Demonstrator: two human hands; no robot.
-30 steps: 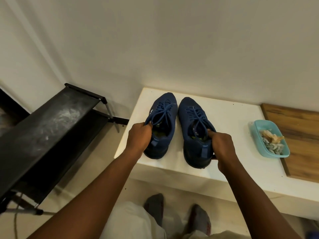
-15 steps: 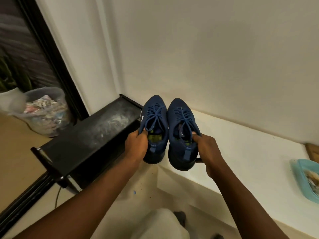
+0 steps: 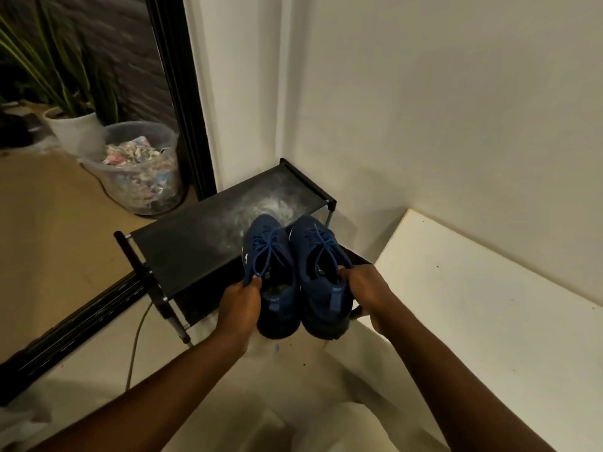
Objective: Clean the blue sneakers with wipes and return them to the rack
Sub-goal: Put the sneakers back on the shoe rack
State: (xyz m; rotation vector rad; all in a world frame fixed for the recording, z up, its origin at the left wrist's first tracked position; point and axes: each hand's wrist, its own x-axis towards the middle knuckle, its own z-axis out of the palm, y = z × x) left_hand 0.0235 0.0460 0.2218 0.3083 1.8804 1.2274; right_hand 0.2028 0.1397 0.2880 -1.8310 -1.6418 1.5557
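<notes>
the black rack [image 3: 195, 246] has a pale dusty smear on its top shelf, just under the toes of the shoes. if the pair is put down there, the dust would probably dirty the soles. each shoe is held only at the rim of its opening, so one may tilt or slip out, and the heels could knock the near rail of the rack.

the left hand [image 3: 239, 305] has its fingers curled on the collar of the left sneaker [image 3: 272, 256]. the right sneaker [image 3: 318, 256] is held in the same way by the right hand [image 3: 365, 288]. the sneakers hang in the air, side by side and touching, toes pointing far, above the right end of the rack and just left of the white surface [image 3: 489, 305]. they are dark blue knit, with blue laces and dark soles.
</notes>
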